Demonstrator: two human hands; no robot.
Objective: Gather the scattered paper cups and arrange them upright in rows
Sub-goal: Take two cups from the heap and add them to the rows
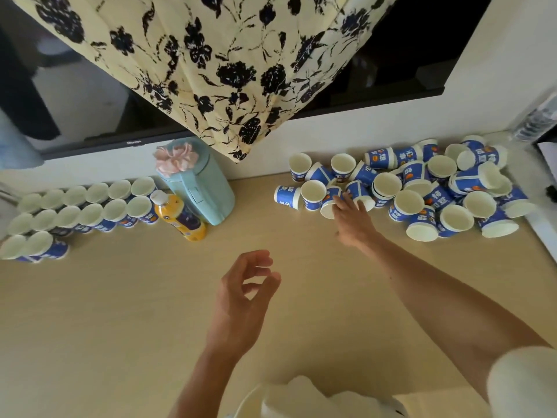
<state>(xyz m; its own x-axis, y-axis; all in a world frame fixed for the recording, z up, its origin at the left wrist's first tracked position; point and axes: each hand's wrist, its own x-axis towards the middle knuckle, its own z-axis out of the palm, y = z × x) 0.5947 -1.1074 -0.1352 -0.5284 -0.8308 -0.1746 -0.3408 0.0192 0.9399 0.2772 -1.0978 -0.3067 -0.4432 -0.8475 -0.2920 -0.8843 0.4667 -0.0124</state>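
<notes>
The person wears a pale, off-white top of plain, soft cloth. Its right sleeve (524, 384) shows at about five o'clock in the view as a wide, rounded cuff, a little blurred at the hem. More of the same fabric (301, 396) lies in loose, creased folds at six o'clock, cut off by the bottom edge. From the cuff the right forearm (437, 300) is uncovered all the way to the right hand (352, 218), toward one o'clock. The left forearm (208, 366), near six o'clock, is uncovered from the bottom edge to the left hand (244, 300).
</notes>
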